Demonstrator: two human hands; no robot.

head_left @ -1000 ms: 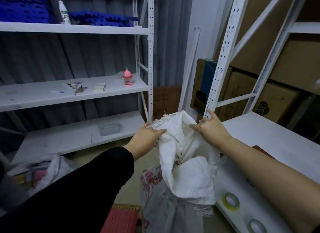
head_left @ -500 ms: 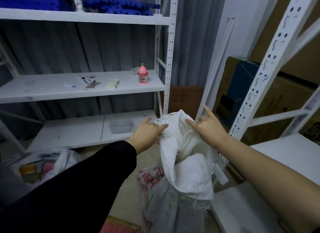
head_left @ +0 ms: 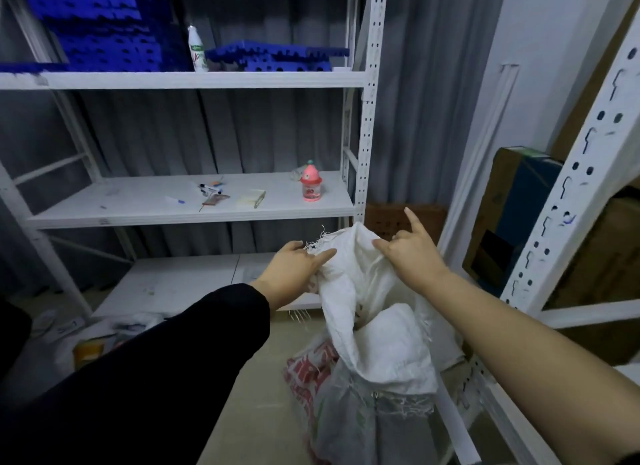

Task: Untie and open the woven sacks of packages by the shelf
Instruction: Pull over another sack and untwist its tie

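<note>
both hands pinching woven sack point(head_left: 377, 312) mouth, left hand point(head_left: 294, 269), right hand point(head_left: 410, 251)

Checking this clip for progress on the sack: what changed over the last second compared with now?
The view swung left and up, so the right-hand shelf with the tape rolls left the frame. The right hand raised its little finger while keeping its pinch on the white woven sack. The left hand kept holding the opposite edge of the mouth. The sack stayed upright and gathered, not visibly opened wider; the pink bottle on the shelf did not move.
</note>
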